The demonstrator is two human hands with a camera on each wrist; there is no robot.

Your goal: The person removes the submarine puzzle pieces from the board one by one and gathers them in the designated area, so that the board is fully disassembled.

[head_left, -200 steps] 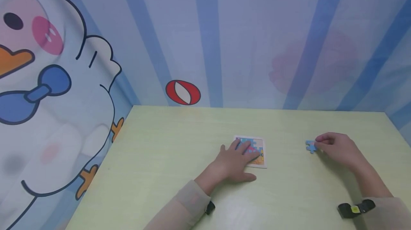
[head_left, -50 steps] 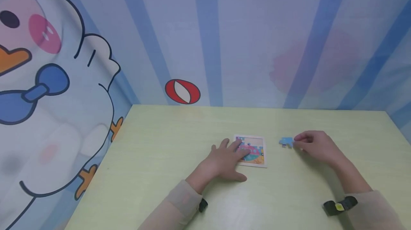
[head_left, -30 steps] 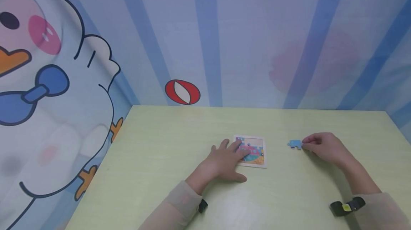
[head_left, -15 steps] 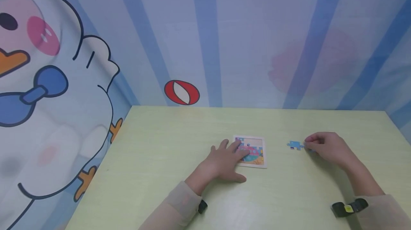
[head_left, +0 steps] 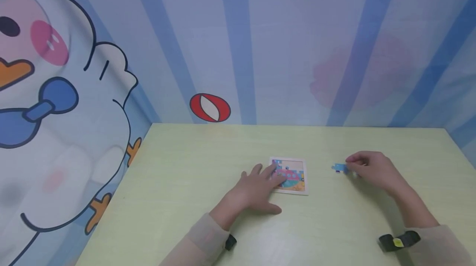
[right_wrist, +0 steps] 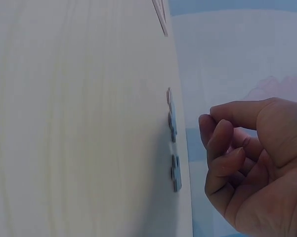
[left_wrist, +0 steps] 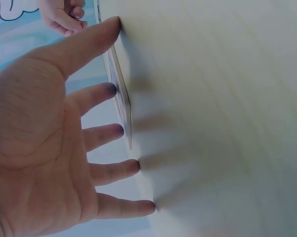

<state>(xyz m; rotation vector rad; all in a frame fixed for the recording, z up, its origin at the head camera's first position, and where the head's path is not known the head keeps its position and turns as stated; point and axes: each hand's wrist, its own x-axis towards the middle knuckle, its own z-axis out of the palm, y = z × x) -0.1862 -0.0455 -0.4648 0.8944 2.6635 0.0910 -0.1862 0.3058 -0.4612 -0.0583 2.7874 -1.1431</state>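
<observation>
A small framed jigsaw puzzle (head_left: pixel 305 177) lies flat on the table, part of its picture filled in and a bare pale area along the top right. My left hand (head_left: pixel 256 191) spreads over its left side with straight fingers; the middle fingertips (left_wrist: pixel 116 131) touch the puzzle while the thumb and outer fingers reach the table. Farther right, a blue puzzle piece (head_left: pixel 338 168) rests on the table. A second blue piece (right_wrist: pixel 176 174) lies close by it with a small gap. Above these two hovers my right hand (head_left: pixel 375 171), fingers curled and thumb against the forefinger, with nothing visible between them.
The pale wooden table (head_left: pixel 178 167) runs back to a blue striped backdrop (head_left: pixel 282 51). On the left hangs a cloth with a white duck (head_left: pixel 67 142) printed on it. Black bands with cameras sit at both wrists.
The right hand drew the blue piece leftward, back right, then left it on the table beside another and rose slightly leftward over them. The left hand slid a little left, uncovering more puzzle.
</observation>
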